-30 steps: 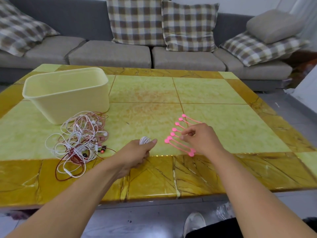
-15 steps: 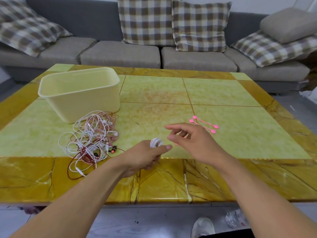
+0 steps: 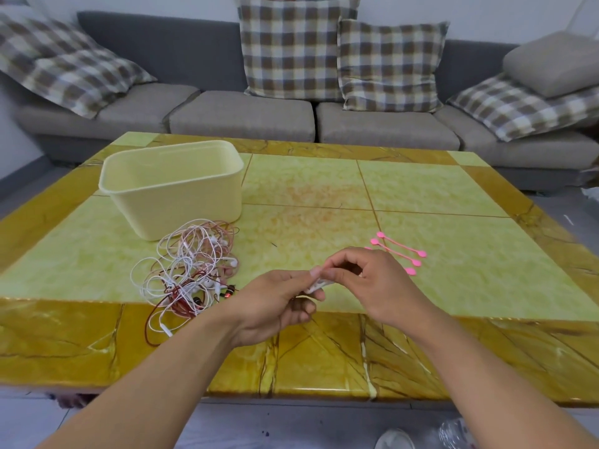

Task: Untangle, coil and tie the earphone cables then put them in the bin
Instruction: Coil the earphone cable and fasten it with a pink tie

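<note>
The only view sits on my head, looking forward and down over the yellow-and-green marble-patterned coffee table [image 3: 421, 196]. My left hand [image 3: 275, 303] and right hand [image 3: 376, 283] meet close below the lens, near the middle, with both forearms running in from the bottom edge. The cream plastic bin [image 3: 175, 189] stands farther off on the left. The grey fabric sofa [image 3: 240, 115] fills the far side, bowed by the wide lens.

Cream plastic bin [image 3: 176, 189]; white, pink and dark red earphone cables [image 3: 191, 267]; pink silicone ties [image 3: 400, 251]; brown-and-cream checked cushions [image 3: 291, 47]; grey sofa [image 3: 241, 116].
</note>
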`<state>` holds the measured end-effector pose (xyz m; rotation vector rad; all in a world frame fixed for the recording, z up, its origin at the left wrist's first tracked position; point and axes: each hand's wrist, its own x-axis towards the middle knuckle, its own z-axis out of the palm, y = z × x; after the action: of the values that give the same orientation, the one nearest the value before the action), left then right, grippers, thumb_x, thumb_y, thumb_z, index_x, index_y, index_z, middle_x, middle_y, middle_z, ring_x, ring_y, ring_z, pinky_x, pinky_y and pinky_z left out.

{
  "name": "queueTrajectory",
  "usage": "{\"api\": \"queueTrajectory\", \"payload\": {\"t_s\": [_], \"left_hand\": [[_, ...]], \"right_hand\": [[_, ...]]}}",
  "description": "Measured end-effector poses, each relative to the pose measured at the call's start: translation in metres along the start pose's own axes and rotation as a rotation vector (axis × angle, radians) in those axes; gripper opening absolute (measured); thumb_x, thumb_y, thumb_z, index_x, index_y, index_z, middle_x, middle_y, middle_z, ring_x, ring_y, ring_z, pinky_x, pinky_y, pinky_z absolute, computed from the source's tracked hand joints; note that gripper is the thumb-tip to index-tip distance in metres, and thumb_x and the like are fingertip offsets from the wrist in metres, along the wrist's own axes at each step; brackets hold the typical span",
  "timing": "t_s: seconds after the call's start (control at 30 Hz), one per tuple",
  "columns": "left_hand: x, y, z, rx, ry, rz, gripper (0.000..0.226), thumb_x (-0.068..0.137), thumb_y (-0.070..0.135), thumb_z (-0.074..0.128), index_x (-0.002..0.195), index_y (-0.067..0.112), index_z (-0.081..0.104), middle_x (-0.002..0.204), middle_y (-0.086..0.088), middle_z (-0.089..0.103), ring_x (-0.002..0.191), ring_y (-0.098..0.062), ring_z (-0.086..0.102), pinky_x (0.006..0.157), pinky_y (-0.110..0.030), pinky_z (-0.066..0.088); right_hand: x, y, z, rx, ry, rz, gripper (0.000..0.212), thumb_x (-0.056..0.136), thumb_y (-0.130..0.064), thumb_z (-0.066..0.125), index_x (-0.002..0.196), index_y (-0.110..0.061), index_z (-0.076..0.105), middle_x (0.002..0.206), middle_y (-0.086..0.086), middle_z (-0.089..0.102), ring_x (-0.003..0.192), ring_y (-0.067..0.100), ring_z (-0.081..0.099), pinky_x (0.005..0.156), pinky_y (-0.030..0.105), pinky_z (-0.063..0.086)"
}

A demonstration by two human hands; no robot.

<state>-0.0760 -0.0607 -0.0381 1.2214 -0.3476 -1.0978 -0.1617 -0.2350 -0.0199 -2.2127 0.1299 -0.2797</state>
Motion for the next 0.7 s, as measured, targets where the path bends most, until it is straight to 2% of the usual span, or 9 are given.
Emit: {"api": "queueTrajectory", "payload": {"t_s": [0.1,0.23,0.33,0.4,0.47,0.57,0.7], "left_hand": [[0.0,-0.001,-0.002,-0.065,0.027,0.0,0.025,0.087,0.03,0.067,0.095,0.01,0.079,0.088,-0.006,0.069,0.066,-0.01,0.058,0.06,-0.02,0.053],[-0.001,0.001,-0.005,-0.103,0.045,0.052,0.035,0.088,0.019,0.066,0.117,0.002,0.071,0.094,-0.006,0.072,0.069,-0.01,0.061,0.065,-0.018,0.053],[-0.002,0.001,-0.008,-0.023,0.046,0.094,0.033,0.092,0.012,0.065,0.124,0.005,0.069,0.095,-0.005,0.072,0.069,-0.009,0.059,0.067,-0.019,0.052],[-0.003,0.001,-0.009,0.04,0.05,0.114,0.033,0.095,0.009,0.063,0.128,0.006,0.067,0.089,-0.004,0.07,0.07,-0.011,0.058,0.068,-0.02,0.051],[-0.004,0.001,-0.011,0.089,0.073,0.119,0.034,0.096,0.007,0.063,0.131,0.007,0.065,0.081,-0.004,0.065,0.07,-0.011,0.057,0.068,-0.02,0.05],[-0.006,0.001,-0.009,0.099,0.09,0.107,0.036,0.095,0.008,0.065,0.131,0.009,0.065,0.086,-0.008,0.063,0.069,-0.011,0.057,0.066,-0.021,0.05],[-0.007,0.005,-0.009,-0.041,0.144,0.052,0.025,0.099,0.014,0.06,0.118,0.003,0.072,0.093,-0.006,0.07,0.067,-0.013,0.061,0.06,-0.019,0.052]], "right_hand": [[0.001,-0.002,0.001,-0.04,0.01,-0.023,0.005,0.092,-0.026,0.073,0.089,-0.029,0.076,0.086,-0.015,0.073,0.084,0.001,0.065,0.074,0.017,0.049],[0.001,-0.004,-0.001,-0.006,0.025,-0.019,0.004,0.091,-0.029,0.073,0.088,-0.03,0.075,0.088,-0.017,0.071,0.085,0.001,0.065,0.074,0.013,0.047],[0.0,-0.005,0.002,0.044,0.006,0.027,0.006,0.092,-0.031,0.072,0.087,-0.03,0.074,0.086,-0.018,0.073,0.082,-0.001,0.066,0.074,0.015,0.047],[-0.001,-0.006,0.004,0.092,0.016,0.042,0.005,0.091,-0.026,0.075,0.086,-0.027,0.075,0.084,-0.015,0.075,0.08,0.001,0.069,0.076,0.019,0.05],[-0.001,-0.006,0.004,0.148,0.02,0.061,0.003,0.089,-0.023,0.078,0.086,-0.023,0.076,0.084,-0.009,0.077,0.08,0.008,0.072,0.079,0.03,0.058],[-0.001,-0.005,0.006,0.153,0.027,0.089,0.004,0.086,-0.019,0.08,0.084,-0.021,0.076,0.082,-0.005,0.077,0.079,0.016,0.073,0.081,0.041,0.061],[0.001,-0.004,0.006,0.068,0.037,0.061,0.008,0.083,-0.018,0.082,0.083,-0.024,0.077,0.08,-0.009,0.076,0.077,0.009,0.072,0.082,0.038,0.06]]}}
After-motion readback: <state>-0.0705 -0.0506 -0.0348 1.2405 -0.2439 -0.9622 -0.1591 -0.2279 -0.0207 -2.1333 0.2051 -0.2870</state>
